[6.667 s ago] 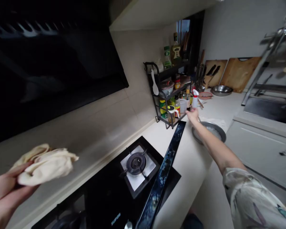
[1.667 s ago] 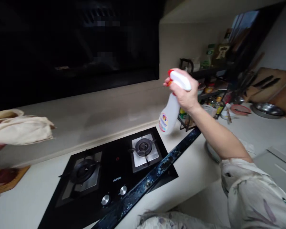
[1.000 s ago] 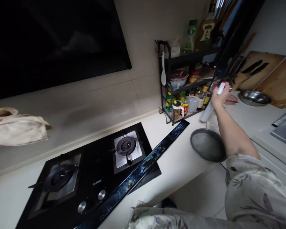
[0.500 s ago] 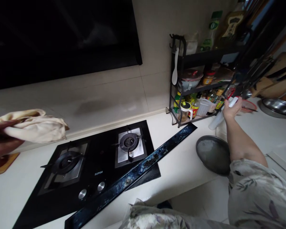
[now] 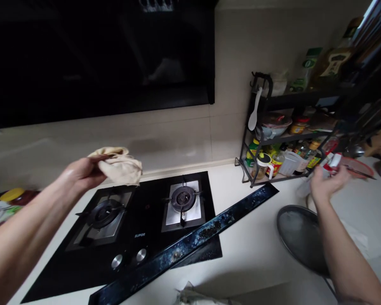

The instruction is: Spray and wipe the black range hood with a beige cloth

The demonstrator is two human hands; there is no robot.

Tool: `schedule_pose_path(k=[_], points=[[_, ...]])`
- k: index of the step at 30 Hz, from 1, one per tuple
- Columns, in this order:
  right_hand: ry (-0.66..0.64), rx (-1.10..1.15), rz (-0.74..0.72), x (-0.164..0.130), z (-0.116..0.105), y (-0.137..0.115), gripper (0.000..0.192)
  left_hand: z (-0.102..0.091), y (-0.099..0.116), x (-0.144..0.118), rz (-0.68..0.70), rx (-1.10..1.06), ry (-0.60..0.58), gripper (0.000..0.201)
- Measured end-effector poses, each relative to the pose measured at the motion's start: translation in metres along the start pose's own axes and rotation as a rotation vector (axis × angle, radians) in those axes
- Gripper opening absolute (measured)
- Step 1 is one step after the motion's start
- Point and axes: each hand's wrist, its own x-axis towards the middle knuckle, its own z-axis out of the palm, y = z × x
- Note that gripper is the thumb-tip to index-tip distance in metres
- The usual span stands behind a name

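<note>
the black gas hob fills the middle of the pale counter, with a long dark strip lying slantwise across its front edge, low at the near left and rising to the far right toward the spice rack. left hand hovers above the left burner, fingers pinched on a bunched cream cloth trailing to the right. right hand is by the spray bottle, which leans with its red-and-white head up and right; blur hides whether the fingers are gripping it.

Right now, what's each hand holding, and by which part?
Left hand grips a bunched cloth by its near edge, above the hob. Right hand is at the spray bottle's head; blurred, so the grip cannot be told.
</note>
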Motion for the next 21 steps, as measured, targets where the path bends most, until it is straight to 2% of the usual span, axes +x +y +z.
schedule_pose_path(k=[1, 3, 4, 6, 8, 9, 10, 12, 15, 18, 21], points=[[-0.128, 0.115, -0.038, -0.022, 0.0, -0.027, 0.064, 0.009, -0.003, -0.005, -0.03, -0.025, -0.059, 0.024], [-0.487, 0.379, -0.14, -0.074, 0.002, -0.091, 0.058, 0.034, -0.012, -0.019, -0.073, -0.058, -0.18, 0.023], [-0.674, 0.481, -0.186, -0.101, 0.004, -0.125, 0.058, 0.048, -0.018, -0.027, -0.086, -0.071, -0.232, 0.023], [-1.016, 0.646, -0.206, -0.152, 0.008, -0.19, 0.065, 0.076, -0.034, -0.046, -0.085, -0.077, -0.416, 0.024], [-1.248, 0.793, -0.186, -0.192, 0.014, -0.243, 0.082, 0.1, -0.055, -0.064, -0.019, -0.086, -0.658, 0.02], [-1.311, 0.858, -0.191, -0.208, 0.017, -0.263, 0.087, 0.108, -0.065, -0.072, 0.001, -0.085, -0.776, 0.02], [-1.339, 0.913, -0.2, -0.221, 0.022, -0.28, 0.087, 0.113, -0.074, -0.077, 0.01, -0.084, -0.878, 0.026], [-1.319, 0.983, -0.212, -0.238, 0.032, -0.305, 0.074, 0.113, -0.085, -0.083, 0.017, -0.04, -0.99, 0.055], [-1.221, 0.986, -0.161, -0.239, 0.055, -0.329, 0.046, 0.088, -0.082, -0.077, 0.067, 0.109, -1.037, 0.089], [-1.025, 0.899, -0.115, -0.2, 0.085, -0.358, 0.03, 0.039, -0.068, -0.056, 0.124, 0.265, -0.974, 0.092], [-0.686, 0.731, -0.158, -0.127, 0.117, -0.402, 0.019, -0.022, -0.062, -0.031, 0.076, 0.335, -0.815, 0.082]])
